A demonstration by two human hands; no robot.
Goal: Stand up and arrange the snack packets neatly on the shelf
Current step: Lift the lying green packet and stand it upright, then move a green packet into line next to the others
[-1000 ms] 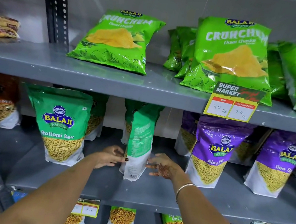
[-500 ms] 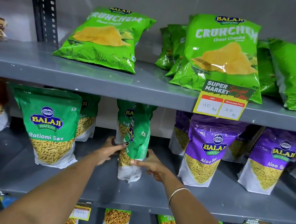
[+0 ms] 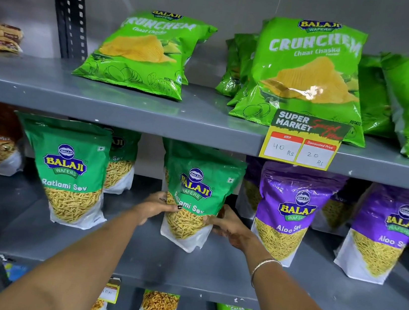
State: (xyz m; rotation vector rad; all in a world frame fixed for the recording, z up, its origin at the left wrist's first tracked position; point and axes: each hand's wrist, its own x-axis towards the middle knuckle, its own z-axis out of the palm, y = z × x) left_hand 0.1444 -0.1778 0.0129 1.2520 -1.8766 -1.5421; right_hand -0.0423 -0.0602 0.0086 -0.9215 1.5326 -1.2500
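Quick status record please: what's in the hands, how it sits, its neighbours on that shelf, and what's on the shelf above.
held item: green Ratlami Sev packet, upright, label facing out
left hand: gripping the packet's left edge
right hand: gripping its right edge
support: packet base on the middle shelf
left neighbour: second Ratlami Sev packet, standing, apart
right neighbour: purple Aloo Sev packet, standing
shelf above: green Crunchem bags, leaning back
price tag: 40 Rs, discounted 20 Rs
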